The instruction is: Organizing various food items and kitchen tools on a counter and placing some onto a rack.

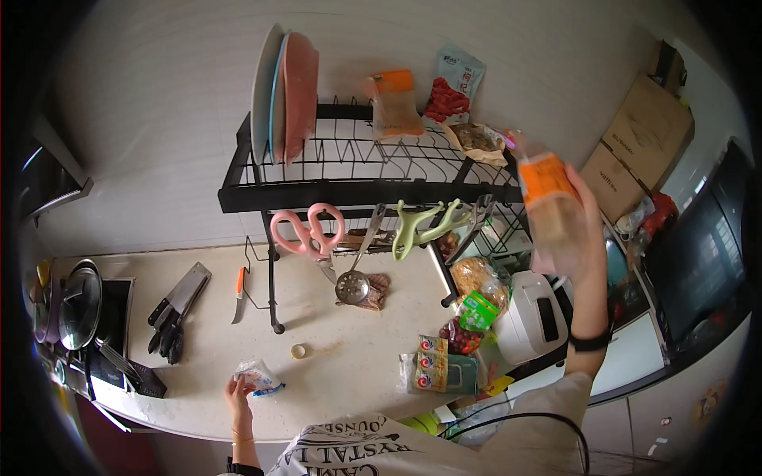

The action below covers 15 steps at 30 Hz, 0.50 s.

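My left hand (pixel 238 390) grips the top of a small white plastic bag with blue print (pixel 261 378), which rests on the counter near its front edge. My right hand (pixel 586 229) is raised at the right end of the black dish rack and holds an orange-topped clear food packet (pixel 550 205); both are blurred. A similar orange-topped packet (pixel 396 104) stands on the rack. Beside it are a goji berry pouch (pixel 455 86) and an opened paper bag of dried food (pixel 478 141). A small tape roll (pixel 298 351) lies on the counter.
Plates (pixel 300 95) stand upright in the dish rack (pixel 357 193). Scissors (pixel 308 232), a slotted ladle (pixel 352 287) and green peelers (pixel 417 229) hang below. A cleaver (pixel 189 288) and an orange-handled knife (pixel 239 294) lie at left; a white rice cooker (pixel 524 321) stands at right.
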Tool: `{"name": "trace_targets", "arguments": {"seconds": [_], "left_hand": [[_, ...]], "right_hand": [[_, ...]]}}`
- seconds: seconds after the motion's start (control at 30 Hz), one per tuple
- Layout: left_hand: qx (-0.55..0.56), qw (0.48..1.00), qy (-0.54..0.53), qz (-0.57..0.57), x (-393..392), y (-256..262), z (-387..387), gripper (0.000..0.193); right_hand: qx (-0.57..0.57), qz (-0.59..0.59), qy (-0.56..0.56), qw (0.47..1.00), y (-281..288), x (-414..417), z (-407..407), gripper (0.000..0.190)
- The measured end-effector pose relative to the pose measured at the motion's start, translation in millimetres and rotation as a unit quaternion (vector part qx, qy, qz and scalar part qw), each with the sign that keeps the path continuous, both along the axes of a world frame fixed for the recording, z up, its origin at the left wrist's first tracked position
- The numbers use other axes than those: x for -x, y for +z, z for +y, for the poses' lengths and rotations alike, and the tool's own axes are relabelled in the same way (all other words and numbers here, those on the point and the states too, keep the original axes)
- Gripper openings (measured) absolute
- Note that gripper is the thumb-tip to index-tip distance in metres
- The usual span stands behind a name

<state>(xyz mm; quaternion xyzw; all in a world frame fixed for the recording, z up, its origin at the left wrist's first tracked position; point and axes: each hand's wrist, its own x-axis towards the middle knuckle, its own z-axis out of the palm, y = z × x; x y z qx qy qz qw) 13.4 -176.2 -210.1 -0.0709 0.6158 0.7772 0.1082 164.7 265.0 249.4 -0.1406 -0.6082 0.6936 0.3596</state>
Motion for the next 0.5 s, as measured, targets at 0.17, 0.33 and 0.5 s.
{"name": "trace_targets", "arguments": {"seconds": [0.17, 0.33, 0.5], "left_hand": [[-0.014, 0.999, -0.018, 0.023, 6, 1, 15, 0.013], [-0.019, 1.000, -0.006, 0.018, 2, -9, 13, 0.014], [-0.013, 1.000, 0.005, 0.012, -1, -6, 14, 0.015]], "right_hand": [[0.006, -0.152, 0.105, 0.983, 30, 91, 103, 0.035], [-0.048, -0.231, 0.189, 0.953, 13, 171, 153, 0.030], [-0.146, -0.315, 0.143, 0.927, 12, 200, 160, 0.028]]}}
